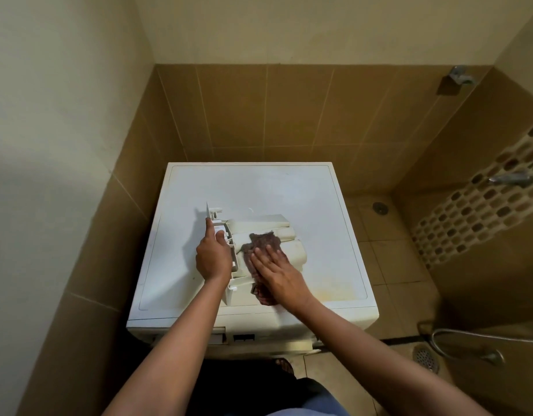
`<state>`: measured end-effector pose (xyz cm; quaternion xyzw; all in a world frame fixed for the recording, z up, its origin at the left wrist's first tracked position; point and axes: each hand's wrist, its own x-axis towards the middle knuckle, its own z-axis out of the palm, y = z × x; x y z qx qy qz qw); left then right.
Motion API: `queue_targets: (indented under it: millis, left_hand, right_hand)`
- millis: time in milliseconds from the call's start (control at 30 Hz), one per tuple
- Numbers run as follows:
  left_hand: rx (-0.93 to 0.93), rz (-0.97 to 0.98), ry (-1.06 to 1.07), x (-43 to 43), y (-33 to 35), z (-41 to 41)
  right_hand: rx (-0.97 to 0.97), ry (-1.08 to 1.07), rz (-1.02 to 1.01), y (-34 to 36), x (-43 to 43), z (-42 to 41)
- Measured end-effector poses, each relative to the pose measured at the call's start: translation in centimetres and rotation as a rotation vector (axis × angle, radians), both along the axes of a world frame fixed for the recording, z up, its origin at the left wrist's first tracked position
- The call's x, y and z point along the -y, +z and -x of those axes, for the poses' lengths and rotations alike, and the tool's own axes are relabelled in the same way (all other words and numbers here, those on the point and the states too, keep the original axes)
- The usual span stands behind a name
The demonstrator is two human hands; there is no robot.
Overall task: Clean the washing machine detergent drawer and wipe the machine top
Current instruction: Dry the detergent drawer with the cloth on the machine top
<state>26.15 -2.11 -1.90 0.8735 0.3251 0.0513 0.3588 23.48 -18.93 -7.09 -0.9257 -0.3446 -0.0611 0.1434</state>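
Detergent drawer [277, 228] lies on the machine top [259, 187], left hand [212, 256] gripping its front end, right hand [278, 273] with fingers flat, pressing a brown cloth [263, 240] onto it: drawer-wiping is likely underway, and next calls for firm strokes along it.

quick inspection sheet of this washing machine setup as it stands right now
surface: white machine top, yellowish stain near its front right corner
job's things: detergent drawer out of the machine, lying on the top; brown cloth spread over it
clutter: nothing seen
grippers: left hand grips the drawer's front end; right hand presses flat on the cloth
cables: nothing seen
surroundings: tiled walls, tap on the right wall, shower hose and floor drain at the lower right
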Motion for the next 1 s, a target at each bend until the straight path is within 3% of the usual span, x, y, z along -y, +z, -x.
queue_targets:
  millis: [167,333,433,600,800,900,1000]
  left_hand:
    - [-0.014,0.006,-0.013,-0.4,-0.1,0.0]
    - [-0.008,0.021,-0.011,-0.2,0.0,0.0]
    - [-0.012,0.026,0.001,-0.1,0.2,0.0]
    - [-0.002,0.030,0.015,0.0,0.1,0.0]
    - [0.003,0.014,0.020,0.0,0.0,0.0]
    - [-0.010,0.001,0.010,-0.2,0.1,0.0]
    - [-0.036,-0.007,0.002,-0.2,0.3,0.0]
  right_hand:
    - [0.028,0.097,0.002,0.3,-0.7,-0.1]
    - [-0.140,-0.190,-0.159,0.2,5.1,-1.2]
    - [-0.244,-0.222,-0.145,0.2,6.8,-2.3]
    - [-0.310,-0.280,-0.329,0.0,6.0,-2.2]
    - [-0.226,0.052,0.010,1.3,-0.9,-2.5]
    - [-0.186,0.011,0.054,1.3,-2.3,-4.3]
    - [-0.173,-0.193,-0.006,1.2,-2.0,-6.7]
